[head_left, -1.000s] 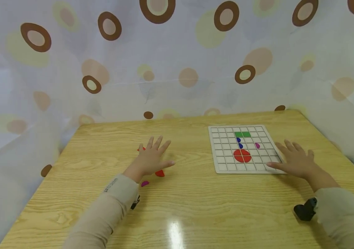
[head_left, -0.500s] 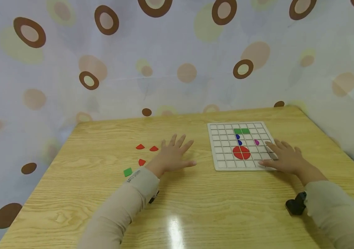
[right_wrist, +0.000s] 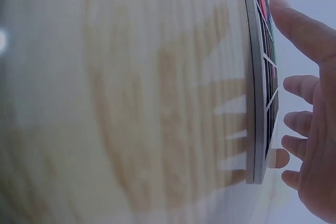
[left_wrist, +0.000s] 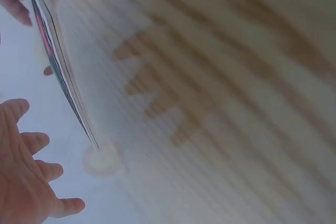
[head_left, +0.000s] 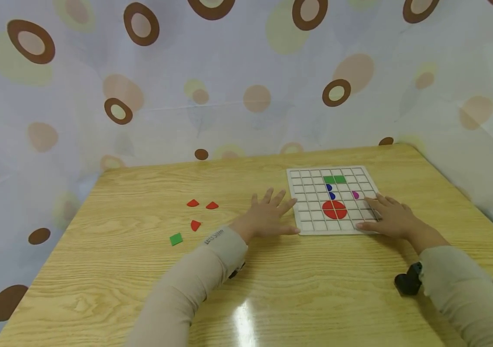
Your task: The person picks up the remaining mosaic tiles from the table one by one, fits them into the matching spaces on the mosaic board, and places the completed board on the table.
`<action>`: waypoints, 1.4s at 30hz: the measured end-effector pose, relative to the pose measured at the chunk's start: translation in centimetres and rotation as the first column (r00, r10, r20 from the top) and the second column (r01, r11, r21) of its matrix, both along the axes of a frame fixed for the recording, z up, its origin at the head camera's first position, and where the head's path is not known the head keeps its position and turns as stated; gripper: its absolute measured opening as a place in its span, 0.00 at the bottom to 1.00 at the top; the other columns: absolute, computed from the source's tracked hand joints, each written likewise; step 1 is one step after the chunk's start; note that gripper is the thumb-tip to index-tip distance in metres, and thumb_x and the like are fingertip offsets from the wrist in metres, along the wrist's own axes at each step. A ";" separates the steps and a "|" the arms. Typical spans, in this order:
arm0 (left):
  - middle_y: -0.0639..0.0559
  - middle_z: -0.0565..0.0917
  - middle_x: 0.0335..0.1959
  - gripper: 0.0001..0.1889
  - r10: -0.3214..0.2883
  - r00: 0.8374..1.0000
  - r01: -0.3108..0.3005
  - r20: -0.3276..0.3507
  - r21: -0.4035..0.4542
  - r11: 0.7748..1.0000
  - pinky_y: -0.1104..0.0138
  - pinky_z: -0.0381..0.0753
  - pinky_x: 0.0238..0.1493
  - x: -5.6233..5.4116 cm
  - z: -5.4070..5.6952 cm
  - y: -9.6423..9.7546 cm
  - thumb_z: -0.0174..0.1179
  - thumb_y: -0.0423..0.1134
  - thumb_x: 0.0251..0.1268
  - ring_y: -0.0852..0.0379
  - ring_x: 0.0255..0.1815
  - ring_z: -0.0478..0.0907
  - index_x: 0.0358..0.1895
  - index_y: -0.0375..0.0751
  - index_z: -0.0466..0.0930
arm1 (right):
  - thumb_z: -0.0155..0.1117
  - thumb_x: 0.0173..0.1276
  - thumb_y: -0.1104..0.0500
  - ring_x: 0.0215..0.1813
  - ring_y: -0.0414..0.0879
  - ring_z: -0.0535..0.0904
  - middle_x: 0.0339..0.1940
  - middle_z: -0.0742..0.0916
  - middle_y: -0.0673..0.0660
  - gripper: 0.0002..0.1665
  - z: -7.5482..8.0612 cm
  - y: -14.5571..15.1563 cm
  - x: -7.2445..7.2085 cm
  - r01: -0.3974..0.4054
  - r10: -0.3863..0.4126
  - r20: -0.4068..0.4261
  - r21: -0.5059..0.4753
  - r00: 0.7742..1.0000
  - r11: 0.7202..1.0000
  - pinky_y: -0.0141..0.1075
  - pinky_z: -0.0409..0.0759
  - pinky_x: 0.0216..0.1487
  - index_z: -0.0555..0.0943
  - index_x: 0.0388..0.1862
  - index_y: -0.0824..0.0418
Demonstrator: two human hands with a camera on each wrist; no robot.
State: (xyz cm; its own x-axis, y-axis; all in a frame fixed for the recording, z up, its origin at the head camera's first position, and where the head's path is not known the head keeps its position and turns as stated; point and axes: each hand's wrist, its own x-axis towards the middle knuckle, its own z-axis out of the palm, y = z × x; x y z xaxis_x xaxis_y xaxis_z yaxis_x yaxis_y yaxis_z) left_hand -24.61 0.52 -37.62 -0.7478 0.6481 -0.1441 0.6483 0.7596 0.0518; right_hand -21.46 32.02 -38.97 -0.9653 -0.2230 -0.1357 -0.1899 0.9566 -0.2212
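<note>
A white grid board point(head_left: 311, 223) lies flat on the wooden table point(head_left: 289, 289), right of centre. On it are a red circle point(head_left: 328, 212) of quarter pieces, two green squares point(head_left: 335, 179), two small blue half-rounds point(head_left: 332, 196) and a purple half-round point(head_left: 355, 195). My left hand point(head_left: 265, 218), fingers spread, hovers at the board's left edge; the left wrist view shows it above the table with its shadow below. My right hand point(head_left: 391, 217) is over the board's right edge, fingers extended. Neither hand holds anything. In the right wrist view, the right hand point(right_wrist: 320, 108) appears just above the board.
Left on the table lie three red quarter pieces point(head_left: 195, 225) and a green square point(head_left: 176, 239). A patterned curtain point(head_left: 229, 96) rises behind the table. A black device point(head_left: 408, 280) is strapped at the right wrist.
My left hand has moved right from over the loose pieces to the board's left edge, uncovering them. My right hand has shifted slightly left over the board's right edge.
</note>
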 end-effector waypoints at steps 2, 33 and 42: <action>0.51 0.39 0.68 0.42 -0.008 1.000 0.008 0.011 -0.005 1.000 0.41 0.41 0.55 0.0 0.2 0.6 0.32 0.74 0.48 0.44 0.66 0.33 0.67 0.61 0.39 | 0.51 0.51 0.31 0.58 0.72 0.47 0.60 0.55 0.77 0.54 0.1 -0.1 -0.1 -0.008 0.008 0.006 0.001 1.000 1.000 0.66 0.45 0.49 0.56 0.62 0.71; 0.57 0.40 0.68 0.41 0.000 0.991 0.010 0.133 -0.073 0.997 0.54 0.39 0.61 -0.7 -1.0 6.3 0.35 0.74 0.46 0.54 0.66 0.34 0.66 0.65 0.38 | 0.56 0.50 0.35 0.57 0.73 0.51 0.57 0.58 0.81 0.53 0.5 -0.3 -0.2 -0.049 0.054 0.078 -0.073 0.995 0.996 0.62 0.53 0.51 0.59 0.59 0.76; 0.57 0.42 0.68 0.38 0.002 0.983 0.018 0.183 -0.105 0.994 0.61 0.42 0.62 -0.7 -0.9 6.7 0.40 0.69 0.51 0.56 0.66 0.37 0.66 0.63 0.42 | 0.56 0.51 0.34 0.57 0.73 0.51 0.57 0.58 0.81 0.53 0.3 -0.1 -0.4 -0.059 0.064 0.086 -0.062 0.994 0.996 0.61 0.53 0.51 0.59 0.59 0.75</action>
